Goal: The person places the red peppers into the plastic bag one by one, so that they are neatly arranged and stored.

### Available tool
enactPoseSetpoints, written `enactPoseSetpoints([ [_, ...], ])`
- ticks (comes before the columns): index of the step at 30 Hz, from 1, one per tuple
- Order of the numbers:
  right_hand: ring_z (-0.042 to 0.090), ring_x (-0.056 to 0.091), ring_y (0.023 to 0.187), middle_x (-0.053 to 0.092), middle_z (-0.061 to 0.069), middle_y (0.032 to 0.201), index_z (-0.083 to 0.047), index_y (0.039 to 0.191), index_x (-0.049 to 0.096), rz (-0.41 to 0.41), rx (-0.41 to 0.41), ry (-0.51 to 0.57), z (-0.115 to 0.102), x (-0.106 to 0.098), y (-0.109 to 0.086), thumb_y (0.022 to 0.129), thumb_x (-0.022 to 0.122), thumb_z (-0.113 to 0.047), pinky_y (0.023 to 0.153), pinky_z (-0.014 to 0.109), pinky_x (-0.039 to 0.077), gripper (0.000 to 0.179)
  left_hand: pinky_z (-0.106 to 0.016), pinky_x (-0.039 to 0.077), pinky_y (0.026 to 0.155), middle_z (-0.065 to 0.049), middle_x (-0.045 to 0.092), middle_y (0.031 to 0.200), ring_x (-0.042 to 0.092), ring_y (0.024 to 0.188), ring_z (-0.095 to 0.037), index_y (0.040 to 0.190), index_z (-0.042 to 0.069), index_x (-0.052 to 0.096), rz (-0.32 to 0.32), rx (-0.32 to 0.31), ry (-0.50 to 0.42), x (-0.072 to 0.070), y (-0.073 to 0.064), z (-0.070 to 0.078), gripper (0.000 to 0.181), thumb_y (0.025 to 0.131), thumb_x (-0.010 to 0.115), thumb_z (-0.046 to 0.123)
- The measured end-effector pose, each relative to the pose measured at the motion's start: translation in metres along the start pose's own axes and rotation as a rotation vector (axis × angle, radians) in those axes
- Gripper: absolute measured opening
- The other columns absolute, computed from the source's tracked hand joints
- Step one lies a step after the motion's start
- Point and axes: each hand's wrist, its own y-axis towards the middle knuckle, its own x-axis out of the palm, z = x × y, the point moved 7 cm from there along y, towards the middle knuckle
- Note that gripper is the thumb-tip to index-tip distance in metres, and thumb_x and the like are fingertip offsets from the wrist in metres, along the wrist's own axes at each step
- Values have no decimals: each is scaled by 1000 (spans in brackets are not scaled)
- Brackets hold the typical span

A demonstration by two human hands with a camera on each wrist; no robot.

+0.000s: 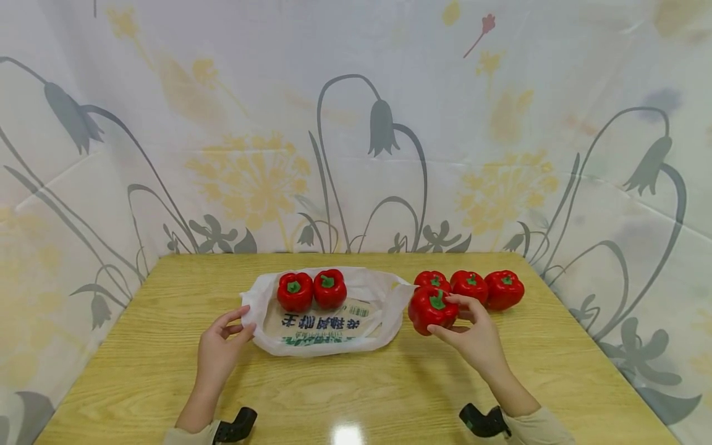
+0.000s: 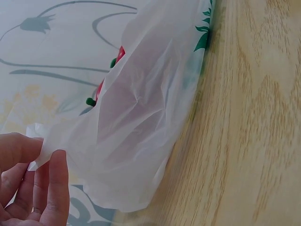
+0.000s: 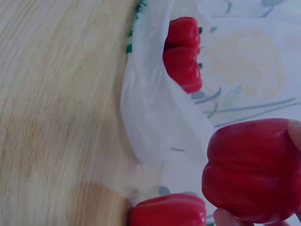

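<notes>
A white plastic bag [image 1: 384, 309] lies spread open on the table, dark and green print showing inside it. Two red bell peppers, a left one [image 1: 295, 292] and a right one [image 1: 330, 288], sit in the bag at its back. My left hand [image 1: 222, 343] pinches the bag's left edge between thumb and fingers, as the left wrist view also shows. Just beyond the bag's right edge, my right hand [image 1: 473, 334] grips another red bell pepper [image 1: 432, 311] by its side, green stem up. In the right wrist view this pepper [image 3: 254, 169] hangs close to the bag [image 3: 155, 108].
Behind the right hand, three more red bell peppers stand in a row: one partly hidden [image 1: 432, 280], a middle one [image 1: 469, 284] and a right one [image 1: 504, 289]. The wooden table [image 1: 311, 395] ends at a flower-patterned cloth [image 1: 356, 154] at the back.
</notes>
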Motion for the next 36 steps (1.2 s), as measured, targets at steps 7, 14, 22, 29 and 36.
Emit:
enactPoseSetpoints([
  [7,31,53,96,53,13,119,-2,117,54,-8,9,17,-7,7,2,70,83,-12,71,21,52,55,-15,50,65,-10,53,123,55,80,2,121,3,60,-4,1,-8,0,1,0,37,85,66,4],
  [14,30,52,99,52,13,120,-3,117,53,-21,31,63,-14,15,5,71,82,-13,73,21,51,56,-15,50,65,-11,53,123,55,79,3,121,2,60,-2,0,-9,1,1,1,36,86,66,5],
  [22,29,54,98,53,12,120,-4,118,53,-46,39,130,-22,30,7,71,82,-12,76,25,52,56,-15,50,64,-12,52,125,55,77,5,121,0,59,0,0,-10,0,1,1,37,85,66,5],
  [29,29,57,95,55,11,120,-6,117,55,-57,35,159,-26,45,10,70,83,-13,77,28,52,55,-15,50,64,-11,52,125,56,77,4,121,1,59,-6,-6,-8,1,1,-2,36,85,66,4],
  [36,29,56,96,54,11,119,-5,115,56,-68,32,170,-30,61,13,69,83,-12,74,30,53,54,-16,49,60,-11,55,120,56,76,1,120,3,61,2,-2,13,0,1,-2,36,85,67,5],
])
